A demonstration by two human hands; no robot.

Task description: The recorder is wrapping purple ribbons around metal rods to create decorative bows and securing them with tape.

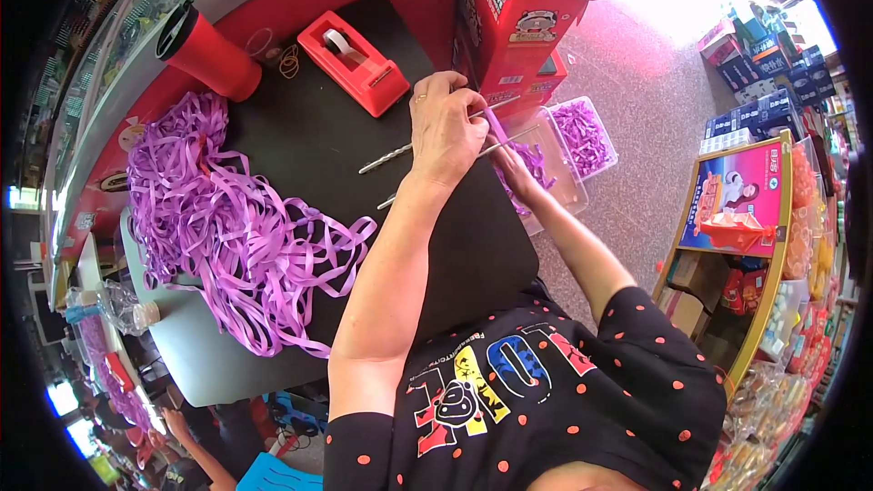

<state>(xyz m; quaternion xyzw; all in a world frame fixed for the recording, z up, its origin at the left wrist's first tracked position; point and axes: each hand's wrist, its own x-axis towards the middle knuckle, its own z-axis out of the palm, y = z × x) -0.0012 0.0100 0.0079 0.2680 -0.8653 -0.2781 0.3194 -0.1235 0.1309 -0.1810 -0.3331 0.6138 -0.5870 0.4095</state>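
Note:
Over the far right part of the black table, my left hand [446, 132] is closed, thumb and fingers pinched at a purple ribbon [495, 125] where it meets two thin metal rods [386, 160]. The rods slant side by side beneath the hand, their near ends pointing left. My right hand [516, 173] is beside the ribbon, just right of the rods. Its fingers are partly hidden, so its grip does not show. Below it sits a clear plastic box [568, 184] with purple ribbon pieces. A large tangled heap of purple ribbon [241, 236] covers the table's left side.
A red tape dispenser [355, 64] and a red tumbler [209, 55] stand at the back. Behind my hands rises a red carton [518, 27]. Another clear box of purple shreds [587, 136] is on the right. Store shelving [759, 309] lines the far right.

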